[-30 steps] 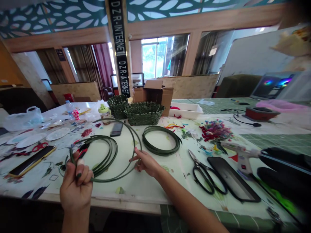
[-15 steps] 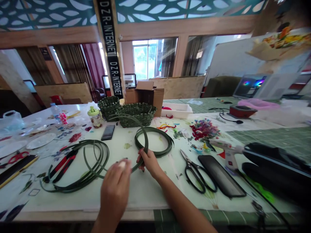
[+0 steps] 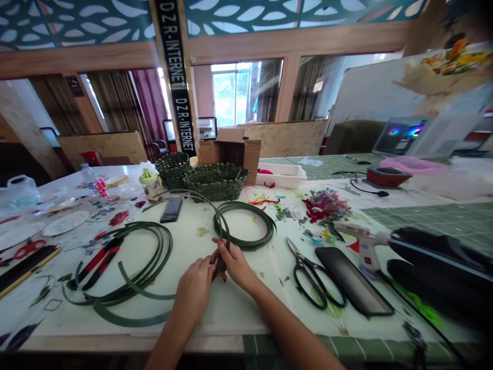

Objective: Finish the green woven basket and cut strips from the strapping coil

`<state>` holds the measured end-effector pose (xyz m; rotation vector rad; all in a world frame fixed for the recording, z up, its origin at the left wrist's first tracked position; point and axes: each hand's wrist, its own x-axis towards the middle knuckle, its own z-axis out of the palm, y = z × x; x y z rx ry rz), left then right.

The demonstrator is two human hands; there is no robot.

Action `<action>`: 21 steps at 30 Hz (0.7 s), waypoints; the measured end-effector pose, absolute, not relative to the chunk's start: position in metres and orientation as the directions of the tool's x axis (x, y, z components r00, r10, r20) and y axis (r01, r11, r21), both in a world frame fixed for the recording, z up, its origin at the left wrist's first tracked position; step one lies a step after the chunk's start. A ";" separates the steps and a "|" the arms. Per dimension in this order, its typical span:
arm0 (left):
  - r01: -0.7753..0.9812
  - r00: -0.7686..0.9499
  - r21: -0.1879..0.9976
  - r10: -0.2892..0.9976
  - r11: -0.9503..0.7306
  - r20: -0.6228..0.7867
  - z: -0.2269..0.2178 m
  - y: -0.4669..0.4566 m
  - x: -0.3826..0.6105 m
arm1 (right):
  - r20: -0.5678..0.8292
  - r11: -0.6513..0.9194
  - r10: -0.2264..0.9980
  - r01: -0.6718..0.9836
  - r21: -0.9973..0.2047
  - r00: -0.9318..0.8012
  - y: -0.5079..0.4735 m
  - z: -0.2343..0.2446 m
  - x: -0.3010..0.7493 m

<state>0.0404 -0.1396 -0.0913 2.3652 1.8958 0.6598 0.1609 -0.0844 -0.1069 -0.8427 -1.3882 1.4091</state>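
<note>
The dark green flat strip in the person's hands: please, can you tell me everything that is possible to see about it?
The dark green flat strip is a narrow, smooth band that looks like plastic, bent into one long curve. The right hand grips its lower part, with the left hand close against it. From there it arches up and away, passing in front of the woven dark green basket. Its far end is hard to see.

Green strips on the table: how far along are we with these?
Done: two woven green baskets look finished behind the work. In hand: the left hand and right hand grip one looped green strip together. Left: a loose pile of strips and a coiled bundle lie unwoven on the table.
</note>
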 end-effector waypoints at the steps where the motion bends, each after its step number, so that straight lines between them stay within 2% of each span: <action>1: 0.949 0.149 0.217 0.933 -0.228 0.329 -0.092 -0.139 0.039 | 0.149 0.103 0.937 -0.158 -0.982 -0.315 -0.084 -0.107 0.161; 5: 0.990 0.137 -0.087 0.869 -0.108 0.475 -0.087 -0.141 0.022 | 0.160 0.108 0.929 -0.170 -0.980 -0.333 -0.087 -0.103 0.161; 9: 0.969 0.193 -0.239 0.792 -0.062 0.579 -0.074 -0.149 -0.008 | 0.126 0.044 0.912 -0.210 -0.977 -0.391 -0.091 -0.098 0.159; 11: 0.965 0.173 -0.264 0.777 -0.009 0.605 -0.065 -0.153 -0.025 | 0.098 0.019 0.921 -0.206 -0.978 -0.378 -0.093 -0.097 0.158; 14: 0.959 0.050 -0.254 0.804 0.127 0.592 -0.055 -0.151 -0.055 | 0.054 0.001 0.950 -0.171 -0.985 -0.307 -0.093 -0.097 0.159; 17: 0.951 -0.090 -0.207 0.845 0.230 0.527 -0.059 -0.141 -0.087 | 0.044 0.026 0.979 -0.092 -0.995 -0.201 -0.091 -0.094 0.164; 21: 0.956 -0.192 -0.131 0.895 0.264 0.403 -0.080 -0.124 -0.116 | 0.091 0.091 0.995 -0.018 -0.996 -0.033 -0.084 -0.089 0.174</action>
